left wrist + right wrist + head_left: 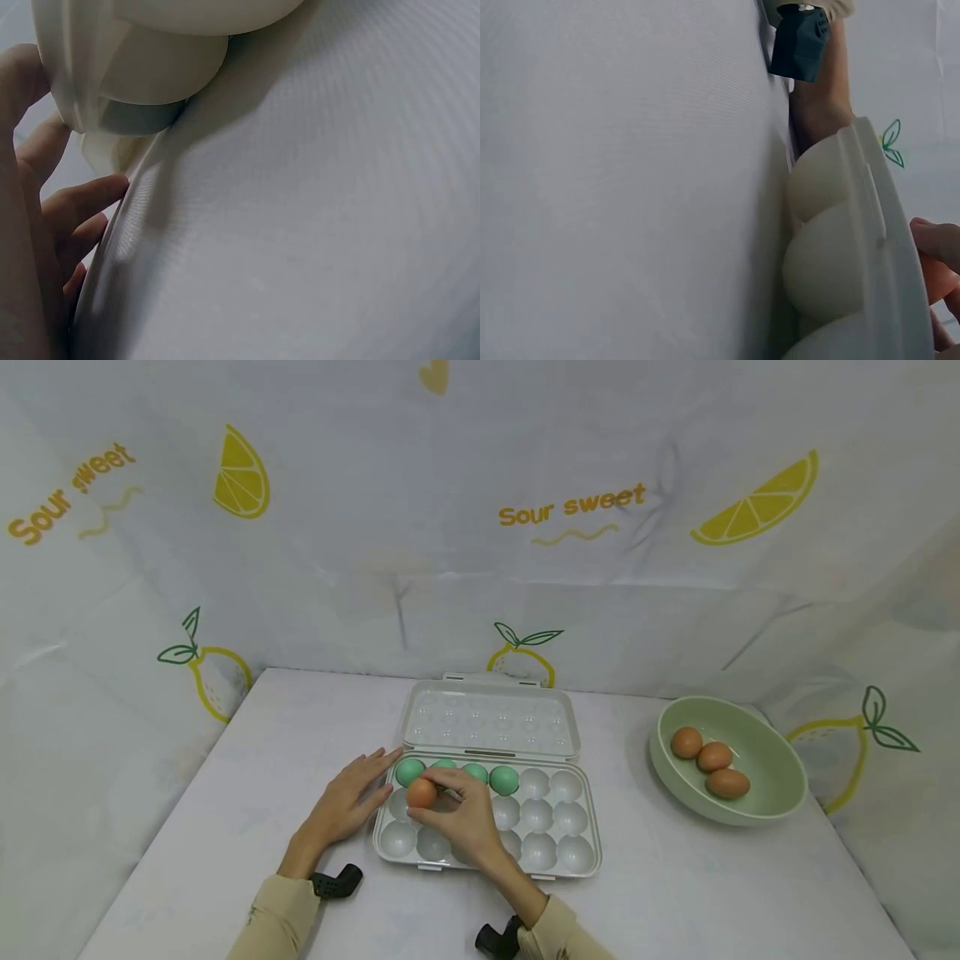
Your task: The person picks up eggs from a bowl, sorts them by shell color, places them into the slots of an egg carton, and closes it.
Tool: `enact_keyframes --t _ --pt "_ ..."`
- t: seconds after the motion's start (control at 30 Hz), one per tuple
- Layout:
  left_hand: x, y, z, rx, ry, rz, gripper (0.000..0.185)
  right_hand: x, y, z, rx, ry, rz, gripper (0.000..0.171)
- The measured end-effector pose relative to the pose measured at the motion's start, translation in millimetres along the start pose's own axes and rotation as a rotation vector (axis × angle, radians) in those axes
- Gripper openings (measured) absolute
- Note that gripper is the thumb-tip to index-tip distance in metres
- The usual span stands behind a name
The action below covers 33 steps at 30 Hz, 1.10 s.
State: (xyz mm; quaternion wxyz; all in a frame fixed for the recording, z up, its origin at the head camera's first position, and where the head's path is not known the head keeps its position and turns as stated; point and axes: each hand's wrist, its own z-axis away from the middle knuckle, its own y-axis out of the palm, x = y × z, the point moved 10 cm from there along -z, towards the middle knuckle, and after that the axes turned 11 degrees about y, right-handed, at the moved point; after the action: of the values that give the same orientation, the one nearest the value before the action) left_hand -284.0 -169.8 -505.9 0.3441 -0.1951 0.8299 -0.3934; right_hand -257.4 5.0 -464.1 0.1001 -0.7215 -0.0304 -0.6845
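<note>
A white plastic egg box lies with its lid folded back. Green eggs fill several cups of its far row, from the left end. My right hand pinches a brown egg over the left part of the middle row; whether the egg touches its cup I cannot tell. In the right wrist view a bit of that egg shows past the box rim. With fingers extended, my left hand rests at the box's left side. Its fingertips touch the box edge in the left wrist view.
To the right stands a light green bowl holding three brown eggs. A white cloth covers the table, and a lemon-printed sheet hangs behind it. Black camera mounts sit on both wrists.
</note>
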Motion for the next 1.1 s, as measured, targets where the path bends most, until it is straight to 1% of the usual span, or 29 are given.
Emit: enact_keyframes --t 0.07,0.2,0.27,0.4,0.5,0.7,0.87,1.1 --pt "0.3 0.0 0.1 0.002 -0.006 0.004 0.056 -3 6 0 0.008 0.006 0.006 0.047" --pt "0.3 0.8 0.1 0.008 -0.012 0.009 0.056 -8 16 -2 0.016 -0.009 0.048 0.045" --pt "0.2 1.1 0.0 0.011 -0.012 0.006 0.056 -8 20 -2 0.02 -0.037 0.084 0.046" --pt "-0.9 0.6 -0.4 0.006 -0.004 0.0 0.056 -3 24 -2 0.004 -0.102 0.199 0.045" --pt "-2.1 -0.3 -0.6 -0.001 0.003 0.003 0.056 -1 25 -2 -0.009 -0.128 0.266 0.044" --pt "-3.5 -1.2 -1.1 -0.009 0.013 0.004 0.055 2 28 -1 -0.007 -0.165 0.347 0.041" --pt "-3.4 -1.3 -1.9 -0.015 0.023 -0.011 0.056 3 29 -1 -0.012 -0.179 0.363 0.04" --pt "-1.0 -0.2 -1.7 -0.002 0.007 0.0 0.056 5 29 0 -0.015 -0.182 0.356 0.041"
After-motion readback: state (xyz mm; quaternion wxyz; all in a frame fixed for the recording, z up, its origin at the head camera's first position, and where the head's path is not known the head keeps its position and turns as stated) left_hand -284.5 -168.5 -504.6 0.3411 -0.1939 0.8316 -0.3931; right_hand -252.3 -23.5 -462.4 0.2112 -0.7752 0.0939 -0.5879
